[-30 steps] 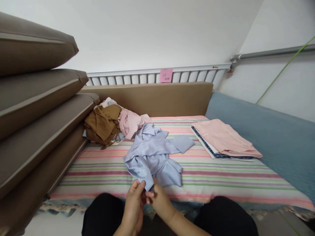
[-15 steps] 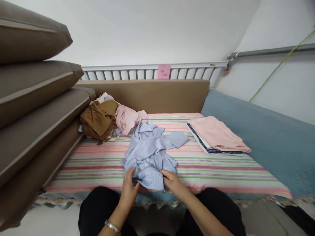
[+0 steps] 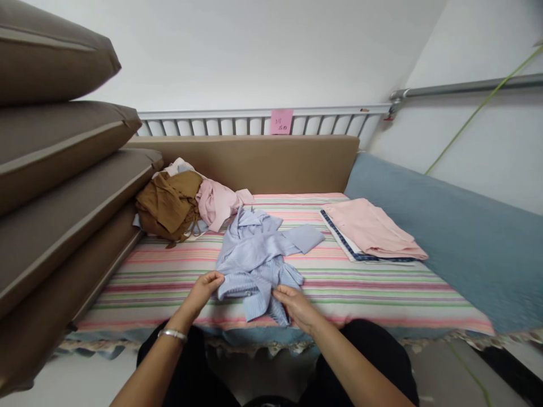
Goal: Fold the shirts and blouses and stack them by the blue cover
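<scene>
A crumpled light blue striped shirt [image 3: 261, 254] lies on the striped bed cover [image 3: 360, 288] in front of me. My left hand [image 3: 203, 289] pinches the shirt's near left edge, with a bracelet on that wrist. On the near right part of the shirt, my right hand [image 3: 297, 305] grips a hanging fold of the fabric. Both hands are closed on the cloth near the bed's front edge.
A heap of brown [image 3: 167, 206] and pink clothes [image 3: 218, 203] lies at the back left. Folded pink garments [image 3: 371, 229] are stacked at the right. Brown cushions [image 3: 55, 169] are piled on the left; a blue cushion [image 3: 445, 232] lines the right. A brown headboard [image 3: 263, 164] stands behind.
My hands have moved forward and apart onto the bed, from holding one corner together to gripping the shirt's left edge and right fold. The shirt's near part has shifted.
</scene>
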Available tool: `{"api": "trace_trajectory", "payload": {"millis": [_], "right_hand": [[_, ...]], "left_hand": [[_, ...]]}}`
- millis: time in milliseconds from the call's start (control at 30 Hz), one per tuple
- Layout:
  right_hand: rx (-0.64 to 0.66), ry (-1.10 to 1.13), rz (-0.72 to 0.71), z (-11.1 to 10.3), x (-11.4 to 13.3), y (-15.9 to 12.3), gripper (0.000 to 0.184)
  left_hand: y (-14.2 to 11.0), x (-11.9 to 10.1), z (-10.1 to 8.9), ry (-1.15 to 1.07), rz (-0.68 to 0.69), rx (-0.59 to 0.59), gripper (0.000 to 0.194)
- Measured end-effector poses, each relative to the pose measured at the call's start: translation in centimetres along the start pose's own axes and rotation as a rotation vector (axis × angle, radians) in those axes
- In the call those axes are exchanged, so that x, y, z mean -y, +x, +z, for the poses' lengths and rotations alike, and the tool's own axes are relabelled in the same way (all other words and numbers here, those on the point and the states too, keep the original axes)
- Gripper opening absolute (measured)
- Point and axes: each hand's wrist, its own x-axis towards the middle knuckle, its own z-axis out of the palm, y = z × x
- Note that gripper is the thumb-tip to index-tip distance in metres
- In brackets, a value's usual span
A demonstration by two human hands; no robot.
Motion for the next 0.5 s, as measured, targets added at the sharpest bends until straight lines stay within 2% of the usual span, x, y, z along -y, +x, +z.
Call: {"api": "trace_trajectory", "payload": {"millis": [100,200,267,333,433,500], "right_hand": [[0.079,0.096,0.095,0.7,-0.2,0.5,0.037],[0.105,0.116,0.112,1.5,-0.3,0.9,0.037],[0.108,0.131,0.106,1.9,-0.3,1.1,0.036],[0.124,0.161,0.108,2.1,-0.4,1.3,0.034],[0.147,0.194,0.122,2.3,-0.3,1.4,0.033],[0.145,0.205,0.131,2.3,-0.2,1.5,0.034]], "left_hand": [[1.7,-0.1,-0.9,0.079,0.005,-0.059,0.02],[1.5,-0.3,-0.9,0.179,0.061,-0.22,0.016],[-0.3,-0.4,-0.2,0.239,0.116,-0.331,0.017],[-2.9,-0.4,0.8,0.274,0.164,-0.377,0.016],[-6.7,0.1,2.6,0.396,0.276,-0.32,0.015],[-8.0,0.6,3.6,0.551,0.372,-0.271,0.018]]}}
